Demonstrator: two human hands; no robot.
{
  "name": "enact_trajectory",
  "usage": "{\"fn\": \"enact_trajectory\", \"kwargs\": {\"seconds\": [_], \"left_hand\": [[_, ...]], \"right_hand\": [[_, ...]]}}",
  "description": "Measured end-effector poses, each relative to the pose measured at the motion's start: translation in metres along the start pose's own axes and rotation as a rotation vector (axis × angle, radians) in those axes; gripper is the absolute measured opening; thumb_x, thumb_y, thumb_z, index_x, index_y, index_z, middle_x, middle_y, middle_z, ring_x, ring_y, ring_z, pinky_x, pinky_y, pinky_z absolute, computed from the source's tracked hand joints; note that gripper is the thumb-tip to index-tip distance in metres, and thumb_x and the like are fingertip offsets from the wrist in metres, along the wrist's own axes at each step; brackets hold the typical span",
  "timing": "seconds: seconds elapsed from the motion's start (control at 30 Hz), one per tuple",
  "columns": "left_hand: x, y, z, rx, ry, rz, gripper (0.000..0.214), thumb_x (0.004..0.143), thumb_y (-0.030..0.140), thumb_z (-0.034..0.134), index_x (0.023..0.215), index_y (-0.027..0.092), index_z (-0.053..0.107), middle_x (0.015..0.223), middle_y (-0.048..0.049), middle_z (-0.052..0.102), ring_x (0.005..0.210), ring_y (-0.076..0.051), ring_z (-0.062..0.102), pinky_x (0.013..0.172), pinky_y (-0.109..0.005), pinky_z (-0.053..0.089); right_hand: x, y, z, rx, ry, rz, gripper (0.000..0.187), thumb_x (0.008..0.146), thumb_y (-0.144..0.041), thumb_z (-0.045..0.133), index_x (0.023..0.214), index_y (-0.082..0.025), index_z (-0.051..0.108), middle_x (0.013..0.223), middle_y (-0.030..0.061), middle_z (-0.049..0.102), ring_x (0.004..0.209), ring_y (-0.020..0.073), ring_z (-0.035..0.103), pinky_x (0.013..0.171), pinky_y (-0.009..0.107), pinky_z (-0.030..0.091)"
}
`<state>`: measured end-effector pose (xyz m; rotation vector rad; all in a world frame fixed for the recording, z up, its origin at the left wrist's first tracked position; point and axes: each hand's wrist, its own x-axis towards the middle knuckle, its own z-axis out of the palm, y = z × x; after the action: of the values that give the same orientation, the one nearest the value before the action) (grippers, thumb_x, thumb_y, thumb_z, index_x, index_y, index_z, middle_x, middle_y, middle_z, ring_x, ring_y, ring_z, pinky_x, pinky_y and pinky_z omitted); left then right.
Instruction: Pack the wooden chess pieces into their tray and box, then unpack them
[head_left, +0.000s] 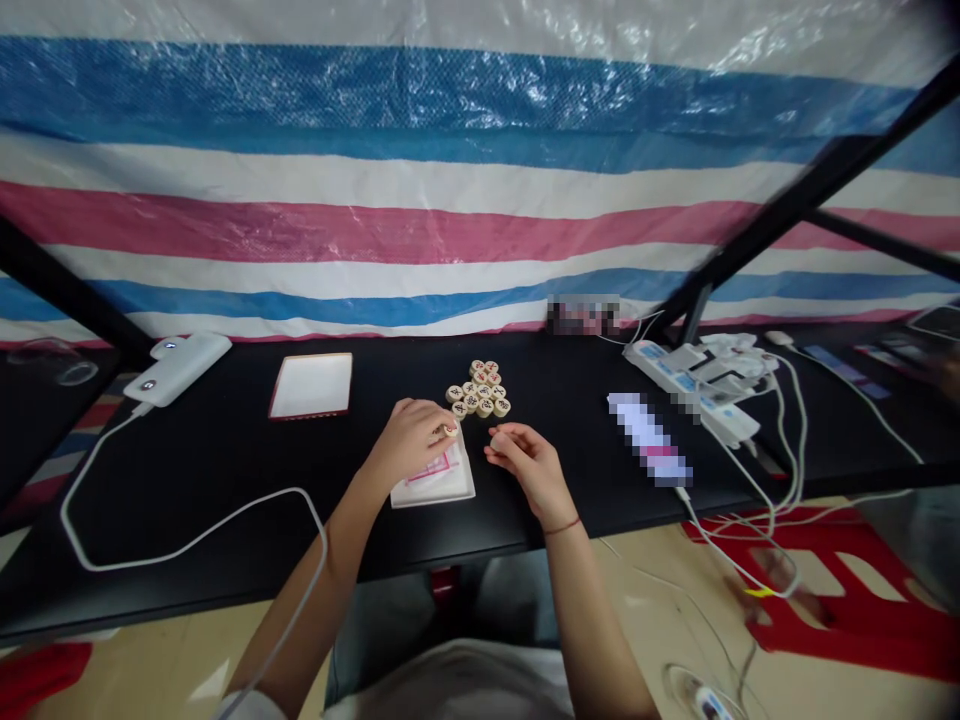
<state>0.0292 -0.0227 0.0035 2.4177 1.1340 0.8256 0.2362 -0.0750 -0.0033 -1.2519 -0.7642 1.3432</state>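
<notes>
My left hand (411, 438) is closed on a round, cream-coloured Chinese chess piece (451, 431), gripped at the fingertips. It is above a shallow white box (463, 488) in which clear plastic and a pink-lined sheet (430, 469) show; the hand covers part of it. To the right of the box, my right hand (529, 462) is closed in a pinch; what its fingers hold, if anything, I cannot make out. Just beyond both hands, several Chinese chess pieces (484, 391) lie in a close cluster, with dark characters on the nearer ones and red on the farther ones.
A white-lined box lid (311, 386) lies at left on the black table (225, 455). A white device (178, 370) trails a cable across my left arm. At right are a phone (649, 440), a crowded power strip (694, 385) and loose cables. A striped sheet (390, 230) hangs behind.
</notes>
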Motion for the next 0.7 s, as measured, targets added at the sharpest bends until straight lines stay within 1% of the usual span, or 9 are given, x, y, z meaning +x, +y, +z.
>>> {"fn": "enact_trajectory", "kwargs": {"seconds": [0.1,0.2,0.3,0.4,0.47,0.53,0.57,0.63,0.7], "left_hand": [[0.002,0.003,0.005,0.094,-0.028,0.007,0.002,0.084,0.024,0.065,0.086,0.022,0.065,0.098,-0.0002,0.074,0.105,-0.02,0.059,0.097,-0.042,0.03],[0.001,0.002,0.01,0.161,-0.037,0.017,0.003,0.084,0.025,0.066,0.085,0.022,0.065,0.094,0.0006,0.074,0.104,-0.021,0.058,0.095,-0.043,0.028],[0.0,0.001,0.013,0.212,-0.04,0.034,0.003,0.085,0.025,0.065,0.086,0.023,0.065,0.092,0.0003,0.073,0.103,-0.021,0.056,0.093,-0.042,0.028],[0.0,0.002,0.016,0.267,-0.041,0.056,0.003,0.086,0.024,0.064,0.085,0.022,0.066,0.099,-0.0008,0.072,0.104,-0.021,0.055,0.091,-0.041,0.029],[-0.001,0.003,0.017,0.301,-0.038,0.052,0.006,0.086,0.025,0.064,0.083,0.021,0.066,0.107,-0.0023,0.07,0.105,-0.021,0.055,0.089,-0.04,0.031],[-0.002,0.005,0.016,0.319,-0.021,0.028,0.009,0.086,0.029,0.064,0.084,0.021,0.067,0.111,-0.0041,0.067,0.104,-0.022,0.055,0.086,-0.039,0.034],[-0.003,0.005,0.015,0.316,-0.008,0.01,0.011,0.086,0.032,0.064,0.088,0.021,0.067,0.112,-0.0048,0.066,0.103,-0.022,0.055,0.085,-0.038,0.035],[-0.007,0.003,0.01,0.29,0.016,-0.031,0.02,0.084,0.036,0.064,0.099,0.022,0.066,0.113,-0.0055,0.065,0.104,-0.023,0.055,0.086,-0.038,0.037],[-0.014,-0.001,0.004,0.248,0.022,-0.078,0.031,0.083,0.037,0.064,0.111,0.024,0.063,0.115,-0.0058,0.064,0.108,-0.024,0.055,0.089,-0.039,0.038]], "right_hand": [[-0.006,0.002,-0.001,0.017,0.011,-0.006,0.042,0.058,-0.042,0.086,0.085,-0.017,0.067,0.09,0.0031,0.071,0.07,0.0137,0.069,0.068,0.027,0.059],[-0.008,0.002,0.0,0.013,-0.012,-0.008,0.042,0.058,-0.042,0.086,0.085,-0.017,0.067,0.089,0.0025,0.071,0.07,0.0138,0.069,0.067,0.026,0.059],[-0.005,-0.002,0.002,-0.033,-0.074,-0.028,0.041,0.058,-0.043,0.086,0.085,-0.018,0.067,0.088,0.0021,0.07,0.071,0.0147,0.069,0.069,0.029,0.058],[0.003,-0.005,0.006,-0.154,-0.157,-0.091,0.04,0.062,-0.043,0.083,0.088,-0.018,0.066,0.078,0.0007,0.068,0.069,0.0152,0.067,0.071,0.031,0.057],[0.009,-0.006,0.008,-0.271,-0.202,-0.183,0.036,0.066,-0.041,0.08,0.091,-0.019,0.067,0.081,0.0016,0.067,0.068,0.014,0.065,0.071,0.031,0.056],[0.014,-0.005,0.011,-0.401,-0.229,-0.31,0.029,0.07,-0.038,0.076,0.091,-0.02,0.068,0.096,0.0049,0.066,0.073,0.0139,0.064,0.07,0.029,0.055],[0.016,-0.004,0.012,-0.471,-0.24,-0.373,0.024,0.072,-0.035,0.073,0.092,-0.02,0.069,0.102,0.0064,0.064,0.077,0.0149,0.064,0.07,0.029,0.055],[0.018,-0.002,0.017,-0.621,-0.257,-0.49,0.019,0.077,-0.027,0.065,0.095,-0.021,0.069,0.108,0.0083,0.061,0.088,0.0176,0.063,0.073,0.03,0.055],[0.019,0.0,0.024,-0.782,-0.271,-0.604,0.023,0.08,-0.018,0.058,0.102,-0.021,0.067,0.107,0.0088,0.062,0.093,0.0195,0.062,0.08,0.033,0.054]]}}
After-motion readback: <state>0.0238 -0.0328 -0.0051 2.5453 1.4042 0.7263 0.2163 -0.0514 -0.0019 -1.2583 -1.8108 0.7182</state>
